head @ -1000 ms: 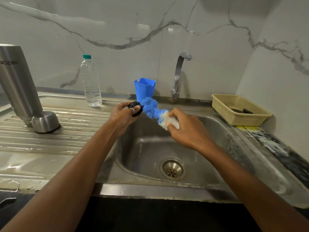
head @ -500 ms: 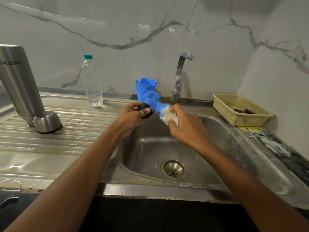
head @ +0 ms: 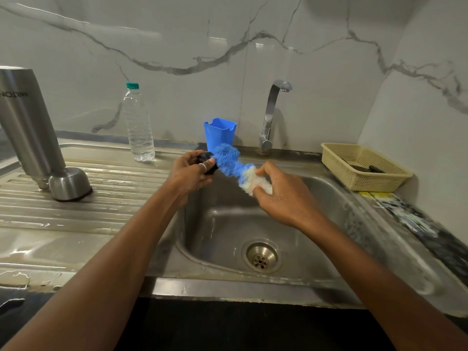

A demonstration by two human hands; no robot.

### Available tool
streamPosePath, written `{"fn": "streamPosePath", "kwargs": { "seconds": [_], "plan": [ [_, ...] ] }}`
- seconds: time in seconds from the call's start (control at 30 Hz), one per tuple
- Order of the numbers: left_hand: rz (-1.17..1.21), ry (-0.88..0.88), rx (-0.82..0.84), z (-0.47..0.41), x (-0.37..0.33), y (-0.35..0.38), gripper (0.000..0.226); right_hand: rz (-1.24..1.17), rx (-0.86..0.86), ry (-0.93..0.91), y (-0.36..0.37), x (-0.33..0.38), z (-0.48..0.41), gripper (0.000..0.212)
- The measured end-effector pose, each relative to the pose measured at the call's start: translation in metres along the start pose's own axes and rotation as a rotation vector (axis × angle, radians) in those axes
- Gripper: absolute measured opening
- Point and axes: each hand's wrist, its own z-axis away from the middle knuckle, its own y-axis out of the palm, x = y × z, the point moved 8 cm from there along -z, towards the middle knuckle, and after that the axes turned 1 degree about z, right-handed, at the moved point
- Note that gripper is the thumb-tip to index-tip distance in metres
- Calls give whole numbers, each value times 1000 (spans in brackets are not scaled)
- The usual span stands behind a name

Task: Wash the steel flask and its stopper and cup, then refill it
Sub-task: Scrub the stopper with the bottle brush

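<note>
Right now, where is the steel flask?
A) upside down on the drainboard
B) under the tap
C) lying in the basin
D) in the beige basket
A: the steel flask stands neck-down on the ribbed drainboard, beside its cup.

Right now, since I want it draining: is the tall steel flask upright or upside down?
Upside down: the tall steel flask stands neck-down on the ribbed steel drainboard, its lettering inverted.

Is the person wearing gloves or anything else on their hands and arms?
No gloves, sleeves, watch or bracelet show. The left hand wears one thin silver ring on a finger. The right hand wears nothing; small water drops sit on its back.
</note>
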Motion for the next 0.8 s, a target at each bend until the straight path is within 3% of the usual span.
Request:
{"fn": "streamPosePath", "kwargs": {
  "seconds": [0.17,0.33,0.43,0.57,0.7,0.8],
  "plan": [
    [-37,27,151,11,2,26,38,5,-29,51,0,-4,-9,30],
    [87,-26,121,3,2,19,25,25,-43,3,-8,-1,0,28],
    [154,-23,52,0,1,7,37,16,-43,-17,-10,7,0,29],
    [106,-11,135,6,4,25,38,25,-50,3,-9,6,-5,29],
    [124,-3,78,1,0,13,35,4,-25,16,-11,-2,0,29],
    [35,-7,172,5,3,18,31,19,-37,11,-8,0,-2,29]
  ]
}}
